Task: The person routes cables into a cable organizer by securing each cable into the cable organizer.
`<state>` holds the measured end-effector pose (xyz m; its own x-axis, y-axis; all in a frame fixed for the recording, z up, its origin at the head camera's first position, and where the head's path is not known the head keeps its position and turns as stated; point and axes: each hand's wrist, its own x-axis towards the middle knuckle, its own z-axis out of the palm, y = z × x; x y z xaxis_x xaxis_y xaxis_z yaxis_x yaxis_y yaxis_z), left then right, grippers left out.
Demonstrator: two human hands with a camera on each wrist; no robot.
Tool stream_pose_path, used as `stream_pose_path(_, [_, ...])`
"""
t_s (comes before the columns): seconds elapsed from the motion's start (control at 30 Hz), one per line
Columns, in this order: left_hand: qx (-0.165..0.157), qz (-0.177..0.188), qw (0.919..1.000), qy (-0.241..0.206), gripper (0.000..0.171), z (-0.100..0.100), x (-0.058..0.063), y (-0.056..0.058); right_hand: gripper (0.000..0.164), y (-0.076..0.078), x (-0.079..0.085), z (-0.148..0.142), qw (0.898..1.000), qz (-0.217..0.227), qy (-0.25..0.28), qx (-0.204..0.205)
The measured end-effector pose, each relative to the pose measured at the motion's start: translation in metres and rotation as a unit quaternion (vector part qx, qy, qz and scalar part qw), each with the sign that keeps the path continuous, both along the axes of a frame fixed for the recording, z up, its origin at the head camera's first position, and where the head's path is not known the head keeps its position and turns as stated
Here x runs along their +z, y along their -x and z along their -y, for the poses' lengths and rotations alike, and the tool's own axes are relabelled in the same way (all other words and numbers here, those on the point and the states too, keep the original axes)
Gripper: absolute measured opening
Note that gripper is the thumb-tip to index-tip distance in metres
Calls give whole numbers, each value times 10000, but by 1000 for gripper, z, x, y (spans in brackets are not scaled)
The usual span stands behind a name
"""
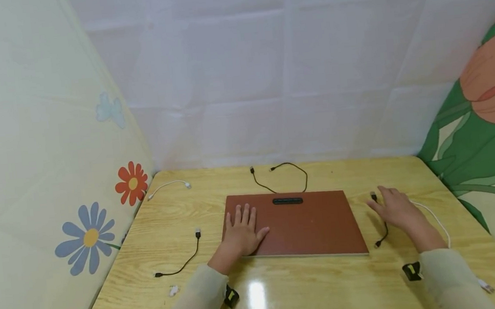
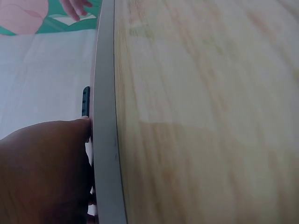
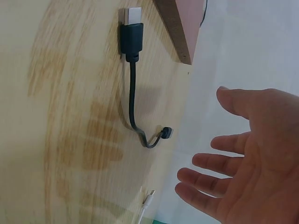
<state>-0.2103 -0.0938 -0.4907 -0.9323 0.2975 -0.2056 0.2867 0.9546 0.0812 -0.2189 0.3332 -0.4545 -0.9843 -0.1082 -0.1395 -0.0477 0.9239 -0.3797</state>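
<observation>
A flat reddish-brown board [image 1: 307, 228] with a black slotted strip [image 1: 287, 201] near its far edge lies on the table. My left hand [image 1: 242, 237] rests on its left part, fingers straight and spread. In the left wrist view, the board's pale side edge [image 2: 105, 116] runs beside the hand [image 2: 44, 168]. To the right of the board, my right hand [image 1: 397, 207] hovers beside a short black USB cable [image 1: 386, 230], holding nothing. The right wrist view shows that hand [image 3: 252, 163] with its fingers extended, apart from the black cable [image 3: 132, 88].
Another black cable [image 1: 306, 179] emerges behind the board. On the left lie a black USB cable [image 1: 186, 264], a white cable [image 1: 168, 183] and a small white piece [image 1: 173, 290]. A long white cable [image 1: 440, 222] passes by the right forearm. Fabric walls enclose the wooden table [image 1: 312, 291].
</observation>
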Motion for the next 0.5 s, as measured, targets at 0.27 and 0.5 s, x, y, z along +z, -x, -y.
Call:
stream_pose_path(0.27, [13,20,10000,-47,78,0,-1,-2,79,6,-1,-1,10000,30,-60,-9])
stream_pose_path(0.5, [23,29,10000,33,76,-1,-1,-1,75,13,-3,-2,9997,148,-174,-96])
